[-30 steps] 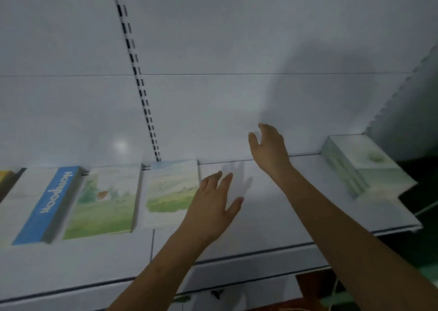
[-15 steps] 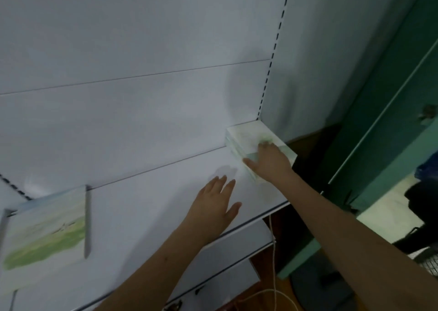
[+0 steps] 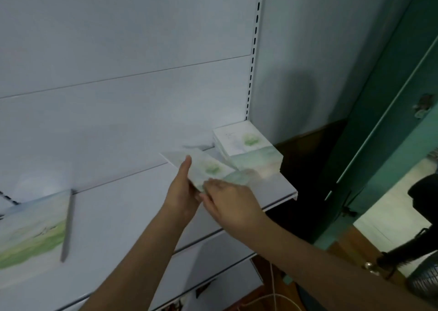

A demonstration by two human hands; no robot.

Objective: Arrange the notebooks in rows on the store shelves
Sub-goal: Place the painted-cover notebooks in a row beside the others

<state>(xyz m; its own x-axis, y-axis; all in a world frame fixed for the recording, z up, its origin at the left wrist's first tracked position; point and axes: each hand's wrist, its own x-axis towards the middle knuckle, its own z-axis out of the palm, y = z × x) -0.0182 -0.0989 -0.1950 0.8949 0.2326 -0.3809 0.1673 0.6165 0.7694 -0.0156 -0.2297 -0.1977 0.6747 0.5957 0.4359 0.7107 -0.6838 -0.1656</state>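
The fingers of the left hand [image 3: 181, 192] and the right hand [image 3: 231, 204] are closed on one notebook [image 3: 208, 168], held just above the white shelf [image 3: 279, 187]. At its 2 o'clock lies the stack of notebooks [image 3: 246, 144]. Another notebook [image 3: 33, 227] lies at 8 o'clock.

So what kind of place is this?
Probably a shop. There's a white metal shelf with a slotted upright, a notebook stack on it, and both hands holding one notebook.
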